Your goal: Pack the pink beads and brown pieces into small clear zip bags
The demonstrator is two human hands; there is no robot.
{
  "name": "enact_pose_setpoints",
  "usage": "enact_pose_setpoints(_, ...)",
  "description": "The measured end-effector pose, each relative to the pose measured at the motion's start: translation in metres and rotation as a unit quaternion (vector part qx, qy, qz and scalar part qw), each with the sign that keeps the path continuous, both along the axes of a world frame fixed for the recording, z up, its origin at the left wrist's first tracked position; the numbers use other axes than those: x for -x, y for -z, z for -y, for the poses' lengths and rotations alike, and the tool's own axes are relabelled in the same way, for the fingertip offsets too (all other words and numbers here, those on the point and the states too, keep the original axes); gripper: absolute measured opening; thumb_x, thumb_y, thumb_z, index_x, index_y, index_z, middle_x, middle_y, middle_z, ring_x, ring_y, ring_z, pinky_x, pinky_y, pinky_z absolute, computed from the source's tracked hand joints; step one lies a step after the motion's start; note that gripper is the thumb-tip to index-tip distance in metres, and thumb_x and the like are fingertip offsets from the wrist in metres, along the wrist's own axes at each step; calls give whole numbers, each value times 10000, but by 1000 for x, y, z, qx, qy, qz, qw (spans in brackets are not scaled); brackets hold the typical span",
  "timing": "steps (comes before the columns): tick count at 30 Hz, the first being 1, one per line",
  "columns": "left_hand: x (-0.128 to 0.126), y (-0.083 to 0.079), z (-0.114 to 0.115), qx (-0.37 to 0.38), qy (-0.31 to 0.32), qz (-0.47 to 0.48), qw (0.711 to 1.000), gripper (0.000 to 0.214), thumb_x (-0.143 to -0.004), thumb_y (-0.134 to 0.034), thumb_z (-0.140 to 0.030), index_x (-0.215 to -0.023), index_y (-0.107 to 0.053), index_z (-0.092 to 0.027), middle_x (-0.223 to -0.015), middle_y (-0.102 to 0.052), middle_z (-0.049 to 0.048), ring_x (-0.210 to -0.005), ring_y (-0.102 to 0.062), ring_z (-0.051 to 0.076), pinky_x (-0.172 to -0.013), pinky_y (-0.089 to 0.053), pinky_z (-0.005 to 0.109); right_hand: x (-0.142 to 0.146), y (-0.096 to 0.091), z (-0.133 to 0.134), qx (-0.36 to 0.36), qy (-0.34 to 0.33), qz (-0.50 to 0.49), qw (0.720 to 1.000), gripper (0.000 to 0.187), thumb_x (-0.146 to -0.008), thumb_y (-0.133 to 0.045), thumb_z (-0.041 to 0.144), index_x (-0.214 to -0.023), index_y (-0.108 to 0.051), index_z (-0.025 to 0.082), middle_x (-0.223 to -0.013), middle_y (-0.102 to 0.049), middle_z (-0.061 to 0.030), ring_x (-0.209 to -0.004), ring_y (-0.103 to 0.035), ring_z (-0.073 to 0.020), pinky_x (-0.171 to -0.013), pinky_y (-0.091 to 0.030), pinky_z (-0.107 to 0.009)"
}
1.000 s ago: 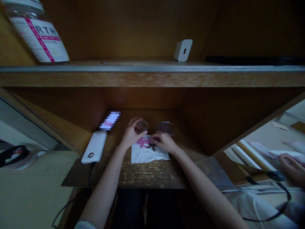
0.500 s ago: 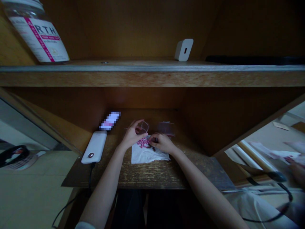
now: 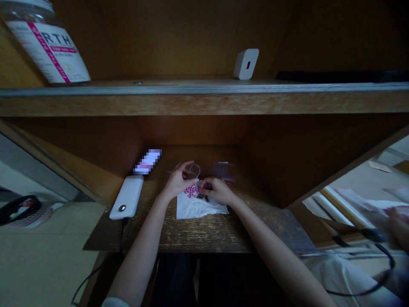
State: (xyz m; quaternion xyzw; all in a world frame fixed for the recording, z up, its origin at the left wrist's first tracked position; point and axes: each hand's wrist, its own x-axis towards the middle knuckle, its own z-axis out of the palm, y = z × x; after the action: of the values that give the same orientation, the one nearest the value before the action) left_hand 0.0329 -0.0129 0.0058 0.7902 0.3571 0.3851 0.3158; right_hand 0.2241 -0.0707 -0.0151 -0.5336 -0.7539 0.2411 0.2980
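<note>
On a dark wooden desk lies a white tissue [image 3: 200,207] with a heap of small pink beads [image 3: 192,190] on it. My left hand [image 3: 177,181] rests at the tissue's far left corner, fingers curled, pinching a thin pale thread loop [image 3: 193,169]. My right hand [image 3: 218,190] sits just right of the beads, fingers pinched together over them; what they hold is too small to name. A clear plastic bag [image 3: 223,170] lies behind my right hand.
A white power bank [image 3: 127,202] with a cable lies at the left of the desk, a blurred phone [image 3: 147,161] behind it. The shelf [image 3: 204,100] above carries a labelled jar [image 3: 47,44] and a white adapter [image 3: 246,64]. Another person's hand [image 3: 398,219] is at the far right.
My hands have barely shifted; my right hand has edged slightly toward the beads. The other person's hand at the far right has moved.
</note>
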Motion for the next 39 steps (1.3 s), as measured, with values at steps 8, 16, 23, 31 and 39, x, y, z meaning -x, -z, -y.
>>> enact_pose_setpoints(8,0,-10,7,-101,-9,-65,993,562,-681,-760,-270,-1200,-545,-240,-1169,-569,77,-1078,-538,242,-886,-479,414,-3,-5,-4,-23,43,-272,961,270,-804,-618,434,-841,-645,168,-791,-647,-32,-719,-587,-145,-667,-460,-260)
enact_pose_setpoints(16,-6,-10,13,-131,30,-86,987,593,-663,-776,-303,-1203,-539,-236,-1173,-552,81,-1116,-489,258,-951,-424,458,3,-10,0,-57,60,-279,957,278,-809,-629,421,-900,-684,164,-741,-622,-21,-653,-535,-128,-599,-408,-248)
enact_pose_setpoints(23,-6,-8,11,-156,30,-58,986,564,-671,-771,-298,-1178,-532,-232,-1195,-565,70,-1119,-506,245,-959,-414,427,0,-11,1,-99,98,-273,952,316,-810,-629,410,-1014,-675,173,-771,-625,-26,-666,-534,-136,-616,-416,-258)
enact_pose_setpoints(31,-2,-14,9,-153,-48,-27,987,577,-690,-760,-316,-1209,-517,-239,-1229,-571,66,-1130,-500,242,-946,-431,403,-10,-7,1,-33,3,-73,997,152,-819,-585,256,-900,-691,183,-828,-678,-34,-681,-576,-139,-621,-407,-250)
enact_pose_setpoints(39,-2,-10,7,-171,-53,-42,983,649,-676,-767,-319,-1257,-485,-256,-1254,-555,71,-1147,-490,256,-968,-419,431,-5,-3,2,-31,-22,78,996,107,-793,-639,275,-830,-705,199,-794,-688,-25,-662,-594,-130,-616,-389,-237)
